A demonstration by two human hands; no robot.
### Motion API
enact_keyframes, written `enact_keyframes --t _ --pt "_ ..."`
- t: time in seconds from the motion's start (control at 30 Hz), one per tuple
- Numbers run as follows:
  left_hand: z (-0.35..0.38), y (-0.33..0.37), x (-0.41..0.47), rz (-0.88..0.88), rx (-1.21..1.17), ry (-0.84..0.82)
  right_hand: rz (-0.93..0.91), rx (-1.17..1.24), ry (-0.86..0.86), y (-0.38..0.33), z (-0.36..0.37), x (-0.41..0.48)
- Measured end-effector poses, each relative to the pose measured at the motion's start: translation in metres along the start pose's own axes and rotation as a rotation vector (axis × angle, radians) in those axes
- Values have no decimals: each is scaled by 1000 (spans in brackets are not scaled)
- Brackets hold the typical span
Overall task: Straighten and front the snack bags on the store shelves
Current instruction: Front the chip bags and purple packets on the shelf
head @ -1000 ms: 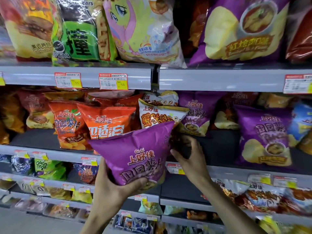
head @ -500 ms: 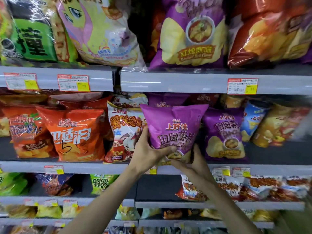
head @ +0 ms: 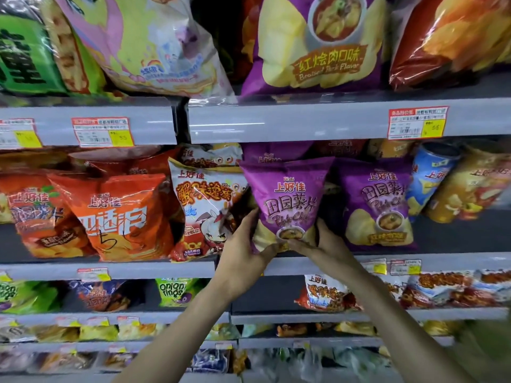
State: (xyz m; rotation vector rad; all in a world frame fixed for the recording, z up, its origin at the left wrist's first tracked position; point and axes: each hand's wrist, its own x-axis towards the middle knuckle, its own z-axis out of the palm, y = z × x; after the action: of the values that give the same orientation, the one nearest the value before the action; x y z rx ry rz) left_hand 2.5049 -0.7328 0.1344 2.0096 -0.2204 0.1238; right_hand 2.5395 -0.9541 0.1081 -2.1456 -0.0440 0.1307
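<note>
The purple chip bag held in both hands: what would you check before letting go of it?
1. Front print faces out: ok, the purple chip bag shows its label to the aisle.
2. Stands roughly upright: ok.
3. Grip: ok, the left hand and right hand hold its lower corners.
4. Bottom resting on the shelf: cannot tell, the hands cover it.
5. Slot: ok, it sits between the white bag and the second purple bag.
</note>
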Motion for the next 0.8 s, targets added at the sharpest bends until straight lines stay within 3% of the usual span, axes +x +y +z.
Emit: enact_keyframes --t 0.1,0.23,0.47,0.67,0.8 --pt "-6 -5 -2 6 66 -32 40 -67 29 -6 4 -3" --pt "-16 -11 -10 24 182 -84 -2 -191 196 -10 15 -20" --pt "-26 9 -18 220 313 -117 -11 -472 295 -19 12 -56" --pt "-2 41 -15 308 437 -153 -23 -687 341 -17 -16 -88" --pt "22 59 -9 328 490 -146 -56 -678 395 -11 -48 -94"
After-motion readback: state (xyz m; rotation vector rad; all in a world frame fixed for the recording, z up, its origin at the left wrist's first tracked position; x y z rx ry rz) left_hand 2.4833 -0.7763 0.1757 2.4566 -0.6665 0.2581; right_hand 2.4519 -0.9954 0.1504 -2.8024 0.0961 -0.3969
